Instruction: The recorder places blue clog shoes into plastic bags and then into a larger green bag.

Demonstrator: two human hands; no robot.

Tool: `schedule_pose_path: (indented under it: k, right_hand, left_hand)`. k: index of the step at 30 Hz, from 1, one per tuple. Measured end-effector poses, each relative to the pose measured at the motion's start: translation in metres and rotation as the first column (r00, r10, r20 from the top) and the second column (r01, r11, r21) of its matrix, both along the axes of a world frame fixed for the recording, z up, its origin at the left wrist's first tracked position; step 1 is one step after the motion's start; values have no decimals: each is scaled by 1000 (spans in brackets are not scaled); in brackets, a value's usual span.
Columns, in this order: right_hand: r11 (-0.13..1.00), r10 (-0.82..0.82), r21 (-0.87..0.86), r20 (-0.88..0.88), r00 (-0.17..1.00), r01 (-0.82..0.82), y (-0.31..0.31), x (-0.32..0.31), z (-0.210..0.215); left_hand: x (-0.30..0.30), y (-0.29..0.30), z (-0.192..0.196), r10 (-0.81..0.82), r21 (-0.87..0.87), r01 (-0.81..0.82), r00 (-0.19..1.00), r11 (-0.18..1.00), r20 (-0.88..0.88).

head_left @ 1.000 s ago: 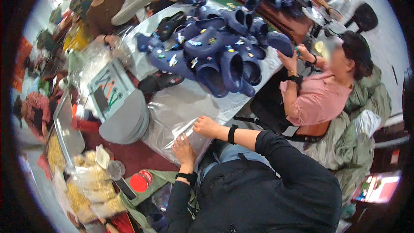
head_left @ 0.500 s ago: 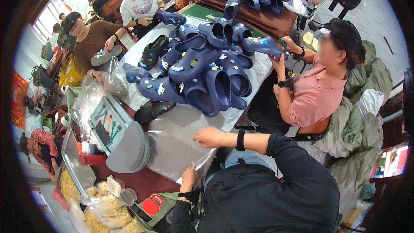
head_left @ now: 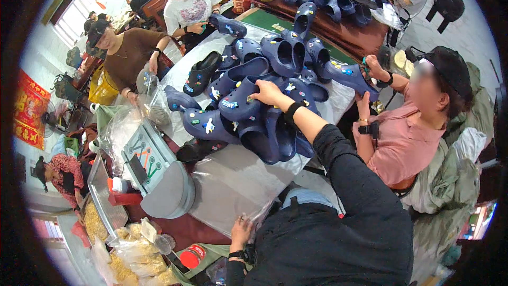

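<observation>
My right hand reaches out over a heap of navy clogs decorated with small colourful charms. Its fingers and thumb are closed on the rim of one navy clog at the near side of the heap. That clog still rests among the others; the hand hides part of its opening. My left hand lies by the near table edge, on the clear plastic sheet, with nothing held and its fingers loosely apart. Left of the heap lie a black clog and a second dark clog.
A grey scale-like device stands left of the sheet, near a red-lidded jar and bags of small yellow pieces. On the right, a person in pink holds a navy clog. Two people work across the table.
My right hand has moved forward from above the plastic sheet to the heap and taken hold of a navy clog. My left hand stays by the table edge. The view has shifted somewhat.
</observation>
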State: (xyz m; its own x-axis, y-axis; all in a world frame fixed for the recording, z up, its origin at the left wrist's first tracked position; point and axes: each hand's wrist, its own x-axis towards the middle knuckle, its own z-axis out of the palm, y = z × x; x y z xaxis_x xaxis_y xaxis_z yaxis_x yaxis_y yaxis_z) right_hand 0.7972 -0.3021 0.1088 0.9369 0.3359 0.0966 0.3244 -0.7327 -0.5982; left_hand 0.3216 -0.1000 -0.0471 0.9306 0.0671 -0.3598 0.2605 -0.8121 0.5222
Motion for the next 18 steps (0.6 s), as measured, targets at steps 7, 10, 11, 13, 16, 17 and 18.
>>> schedule_pose_path:
  k: [7, 10, 11, 13, 16, 17, 18]
  right_hand:
    - [943, 279, 175, 52, 959, -284, 54, -55, 41]
    - [910, 366, 194, 44, 930, -367, 62, -99, 52]
    - [896, 386, 226, 34, 922, -383, 63, -118, 54]
    - [848, 494, 239, -35, 869, -472, 60, -154, 59]
    - [693, 662, 504, -164, 731, -515, 47, -209, 56]
    - [647, 704, 547, -161, 692, -531, 43, -227, 47]
    - [610, 731, 628, -211, 649, -484, 40, -247, 38]
  left_hand:
    - [-29, -8, -20, -152, 213, 145, 988, 966, 16]
    - [-24, -13, -13, -169, 337, 172, 985, 926, -40]
    - [-23, -13, -10, -158, 339, 162, 987, 927, -39]
    - [-21, -11, -7, -149, 308, 118, 986, 944, 79]
    - [-20, 0, -7, -170, 258, 119, 968, 959, 185]
    - [-19, 5, -9, -164, 265, 110, 968, 958, 190]
    - [-17, 11, -10, -142, 244, 118, 986, 963, 85]
